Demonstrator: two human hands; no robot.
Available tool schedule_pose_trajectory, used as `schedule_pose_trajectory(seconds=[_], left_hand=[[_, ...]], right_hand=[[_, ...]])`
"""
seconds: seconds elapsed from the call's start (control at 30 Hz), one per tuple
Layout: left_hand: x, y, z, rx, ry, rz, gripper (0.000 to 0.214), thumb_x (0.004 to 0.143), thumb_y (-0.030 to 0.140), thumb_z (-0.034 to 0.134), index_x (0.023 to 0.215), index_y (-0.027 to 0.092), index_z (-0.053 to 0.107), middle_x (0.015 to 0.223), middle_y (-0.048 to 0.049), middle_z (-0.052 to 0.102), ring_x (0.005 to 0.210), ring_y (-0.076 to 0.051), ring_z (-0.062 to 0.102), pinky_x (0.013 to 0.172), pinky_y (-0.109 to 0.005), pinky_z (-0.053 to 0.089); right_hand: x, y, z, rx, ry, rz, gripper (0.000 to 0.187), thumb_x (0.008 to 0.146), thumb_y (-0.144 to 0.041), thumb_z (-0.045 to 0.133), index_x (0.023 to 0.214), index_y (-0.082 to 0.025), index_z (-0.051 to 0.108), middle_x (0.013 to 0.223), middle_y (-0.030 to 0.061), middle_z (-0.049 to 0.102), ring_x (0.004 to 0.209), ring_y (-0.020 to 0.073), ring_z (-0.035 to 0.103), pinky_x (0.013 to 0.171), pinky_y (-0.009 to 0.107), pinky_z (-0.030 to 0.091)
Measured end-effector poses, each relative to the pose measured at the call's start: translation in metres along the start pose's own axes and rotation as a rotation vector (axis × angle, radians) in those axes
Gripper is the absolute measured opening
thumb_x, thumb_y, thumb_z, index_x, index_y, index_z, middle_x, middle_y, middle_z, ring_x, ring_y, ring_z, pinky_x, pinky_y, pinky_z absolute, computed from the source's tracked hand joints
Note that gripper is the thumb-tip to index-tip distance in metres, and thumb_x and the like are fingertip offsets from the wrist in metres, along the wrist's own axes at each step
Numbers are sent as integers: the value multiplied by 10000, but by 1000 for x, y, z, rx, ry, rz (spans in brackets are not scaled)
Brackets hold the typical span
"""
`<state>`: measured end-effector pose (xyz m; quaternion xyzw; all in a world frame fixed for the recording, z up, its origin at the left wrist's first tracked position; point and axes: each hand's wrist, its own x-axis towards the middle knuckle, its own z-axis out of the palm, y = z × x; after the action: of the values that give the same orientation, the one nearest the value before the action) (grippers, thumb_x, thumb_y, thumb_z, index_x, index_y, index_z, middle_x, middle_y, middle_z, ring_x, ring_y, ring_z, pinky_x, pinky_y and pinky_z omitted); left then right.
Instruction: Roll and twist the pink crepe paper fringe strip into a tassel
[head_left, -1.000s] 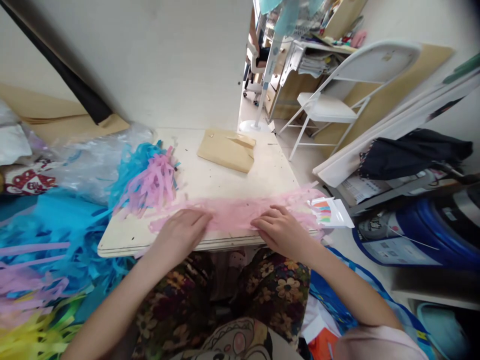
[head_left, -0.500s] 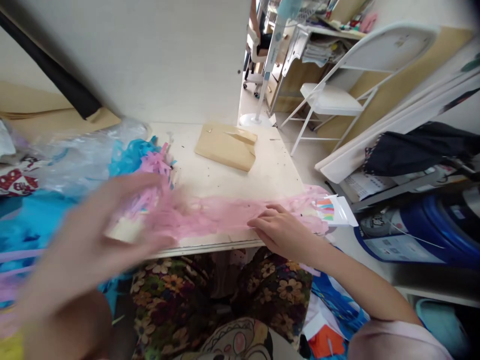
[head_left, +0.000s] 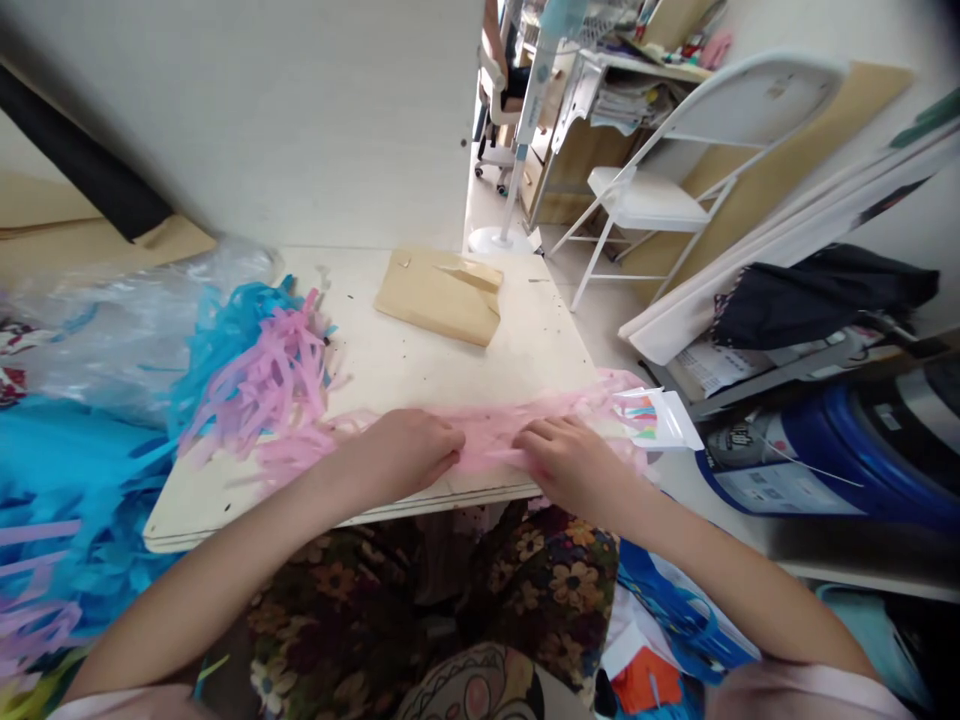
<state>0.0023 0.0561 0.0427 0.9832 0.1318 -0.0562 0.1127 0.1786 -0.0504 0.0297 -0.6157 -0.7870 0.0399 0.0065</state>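
Note:
A pink tissue-paper fringe (head_left: pixel 487 440) with loose strips lies along the front of the white table (head_left: pixel 360 375). My left hand (head_left: pixel 416 450) is closed on its middle, fingers curled down and fingertips partly hidden. A short gap to the right, my right hand (head_left: pixel 562 455) also has its fingers bent round the pink paper. The fringe's right end lies against a white packet (head_left: pixel 667 420) with a coloured print at the table's right edge. More pink strips (head_left: pixel 266 365) lie in a heap left of my left hand.
Blue fringed paper (head_left: pixel 82 460) and clear plastic wrap (head_left: pixel 142 310) fill the left side. A brown paper piece (head_left: pixel 439 295) lies farther back on the table. A white folding chair (head_left: pixel 660 205) and a blue barrel (head_left: pixel 832 460) stand to the right. Behind is a seated person (head_left: pixel 514 85), partly visible.
My left hand has come in from the left, blurred and open earlier, onto the pink fringe near my right hand. The right hand has stayed on the fringe, its fingers more curled.

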Motion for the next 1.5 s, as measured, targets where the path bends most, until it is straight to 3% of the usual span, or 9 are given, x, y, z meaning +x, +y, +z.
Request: schedule_pose_trajectory(seconds=[0.2, 0.37, 0.47, 0.57, 0.63, 0.73, 0.83, 1.13, 1.5], left_hand=[[0, -2, -3, -44, -40, 12, 235, 792, 201, 346, 671, 156, 542, 680, -16, 594, 654, -129, 532, 600, -237, 368], [3, -8, -2, -56, -40, 15, 239, 781, 211, 356, 663, 158, 556, 636, -15, 579, 595, -122, 519, 557, -231, 353], [4, -7, -3, -55, -30, 11, 243, 780, 220, 354, 659, 160, 556, 636, -20, 586, 593, -129, 525, 552, -236, 357], [4, -2, -3, -21, -46, 0, 242, 785, 213, 349, 661, 158, 549, 667, -30, 603, 633, -145, 547, 577, -249, 377], [4, 4, -3, 21, -70, -37, 236, 782, 191, 350, 665, 153, 552, 680, -40, 611, 652, -162, 560, 588, -266, 389], [4, 9, -1, 29, -81, -86, 226, 770, 164, 361, 672, 153, 563, 688, -43, 620, 663, -178, 571, 592, -282, 399], [2, 9, 0, -65, -44, -66, 220, 772, 172, 360, 712, 164, 571, 754, -40, 620, 709, -162, 568, 602, -254, 400], [-1, -7, -5, -205, -19, -39, 194, 774, 201, 355, 738, 163, 542, 667, -1, 576, 586, -102, 510, 523, -199, 323], [4, -24, -6, -311, -86, -119, 265, 746, 305, 370, 537, 151, 420, 450, 49, 361, 439, -58, 317, 454, -204, 208]], right_hand=[[-31, 54, -17, 133, -23, 250, 223, 618, -97, 455, 798, -176, 562, 785, 38, 613, 701, 158, 549, 613, 261, 412], [-39, 119, -33, 435, -225, 246, 234, 696, -307, 454, 858, -181, 567, 762, 29, 622, 670, 147, 566, 584, 251, 452], [-31, 135, -45, 231, -266, 429, 212, 648, -300, 527, 797, -165, 595, 702, 46, 625, 606, 162, 568, 539, 269, 444], [-10, 106, -58, -47, 0, 542, 272, 704, -311, 477, 871, -121, 577, 834, 125, 601, 733, 218, 558, 624, 342, 420], [11, 66, -63, 43, 162, 327, 340, 738, -375, 439, 972, -148, 534, 942, 97, 577, 806, 191, 543, 668, 314, 414], [44, 8, -58, 299, -116, -68, 422, 655, -469, 519, 968, -186, 535, 906, 38, 596, 782, 156, 543, 623, 251, 414], [69, -21, -44, 245, -354, -141, 396, 556, -421, 613, 860, -171, 570, 767, 28, 610, 648, 153, 537, 489, 227, 369], [84, -1, -21, 466, -547, -97, 270, 620, -149, 504, 884, -174, 559, 783, 6, 608, 632, 106, 517, 521, 197, 367], [84, 22, -20, 521, -691, -105, 203, 646, -185, 447, 797, -138, 574, 689, 2, 567, 599, 103, 466, 524, 207, 336]])
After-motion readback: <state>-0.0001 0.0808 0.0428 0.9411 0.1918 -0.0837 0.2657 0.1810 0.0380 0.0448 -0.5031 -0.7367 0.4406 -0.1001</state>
